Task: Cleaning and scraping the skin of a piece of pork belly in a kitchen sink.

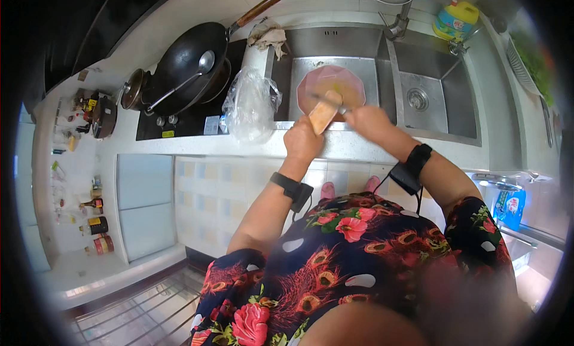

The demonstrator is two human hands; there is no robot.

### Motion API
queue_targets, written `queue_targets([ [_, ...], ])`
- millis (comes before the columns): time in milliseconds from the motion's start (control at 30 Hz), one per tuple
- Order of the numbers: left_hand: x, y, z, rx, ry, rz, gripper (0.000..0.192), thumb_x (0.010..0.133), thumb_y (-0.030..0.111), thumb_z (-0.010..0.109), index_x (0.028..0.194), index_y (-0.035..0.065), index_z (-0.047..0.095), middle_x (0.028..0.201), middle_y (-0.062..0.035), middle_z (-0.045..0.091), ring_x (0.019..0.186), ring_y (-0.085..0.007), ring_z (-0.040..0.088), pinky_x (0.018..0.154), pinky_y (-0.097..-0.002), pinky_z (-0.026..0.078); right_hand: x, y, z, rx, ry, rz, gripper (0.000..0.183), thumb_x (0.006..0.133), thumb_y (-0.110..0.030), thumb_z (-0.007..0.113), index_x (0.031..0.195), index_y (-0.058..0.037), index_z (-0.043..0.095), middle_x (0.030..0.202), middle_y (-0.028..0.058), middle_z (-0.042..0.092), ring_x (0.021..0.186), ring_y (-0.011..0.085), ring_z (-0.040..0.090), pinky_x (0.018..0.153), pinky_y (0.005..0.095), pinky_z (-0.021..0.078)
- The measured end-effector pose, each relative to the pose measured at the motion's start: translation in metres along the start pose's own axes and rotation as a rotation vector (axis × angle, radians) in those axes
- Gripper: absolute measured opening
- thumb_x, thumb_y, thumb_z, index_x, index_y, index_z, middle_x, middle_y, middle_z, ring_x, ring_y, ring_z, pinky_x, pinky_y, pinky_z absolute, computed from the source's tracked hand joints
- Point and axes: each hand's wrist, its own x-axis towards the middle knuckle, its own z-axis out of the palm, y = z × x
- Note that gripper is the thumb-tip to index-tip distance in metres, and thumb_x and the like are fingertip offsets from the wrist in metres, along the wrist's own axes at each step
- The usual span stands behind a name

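My left hand (pixel 303 140) grips the near end of a long, pale orange piece of food (pixel 323 114), perhaps a peeled vegetable. It is tilted, its far end over a pink faceted bowl (pixel 310 84). My right hand (pixel 373 123) is closed around the handle of a blurred metal tool (pixel 342 109), a knife or a peeler. The tool lies across the piece near its middle. The bowl rests in the larger basin of a steel sink (pixel 370 64). Yellowish matter shows inside the bowl, too blurred to name.
Left of the sink are a clear plastic bag (pixel 252 105), a rag (pixel 268 34) and a black wok (pixel 186 54) holding a metal ladle (pixel 206 62). A faucet (pixel 398 27) and a yellow detergent jug (pixel 456 21) stand behind. The smaller basin (pixel 428 110) is at right.
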Motion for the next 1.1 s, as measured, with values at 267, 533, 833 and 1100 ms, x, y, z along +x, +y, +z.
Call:
queue_targets([
  [267,0.001,0.009,-0.006,0.037,0.047,-0.001,0.027,0.065,0.016,0.066,0.084,0.0021,0.053,0.075,-0.0191,0.062,0.066,-0.035,0.063,0.06,-0.0436,0.05,0.029,0.03,0.016,0.151,0.05,0.104,0.039,0.085,-0.033,0.047,0.08,0.0003,0.066,0.077,0.0236,0.063,0.071,0.0391,0.061,0.067,0.0479,0.0483],
  [533,-0.021,-0.007,-0.006,-0.01,0.045,0.101,0.029,0.065,0.014,0.065,0.087,0.0028,0.051,0.075,-0.0167,0.059,0.072,-0.0356,0.06,0.067,-0.0454,0.048,0.048,0.035,0.022,0.55,0.132,0.247,0.043,0.088,-0.033,0.046,0.07,0.004,0.059,0.063,0.0172,0.059,0.053,0.0269,0.06,0.048,0.0392,0.0475],
  [833,0.034,0.0,-0.005,0.165,-0.396,0.126,0.048,0.069,0.029,0.068,0.104,0.0011,0.052,0.097,-0.0187,0.061,0.09,-0.0329,0.061,0.083,-0.0461,0.045,0.05,0.039,0.033,1.158,-0.054,0.395,0.04,0.08,-0.035,0.058,0.081,0.0052,0.058,0.067,0.0118,0.057,0.042,0.0175,0.051,0.035,0.0308,0.0431],
  [1100,0.038,-0.009,0.025,0.362,-0.357,0.326,0.066,0.062,0.037,0.072,0.115,0.0033,0.05,0.106,-0.0192,0.06,0.1,-0.0323,0.059,0.085,-0.0416,0.046,0.013,0.009,0.03,1.021,-0.043,0.3,0.034,0.086,-0.03,0.052,0.083,0.0033,0.059,0.062,0.0082,0.054,0.042,0.0143,0.05,0.038,0.028,0.0421],
])
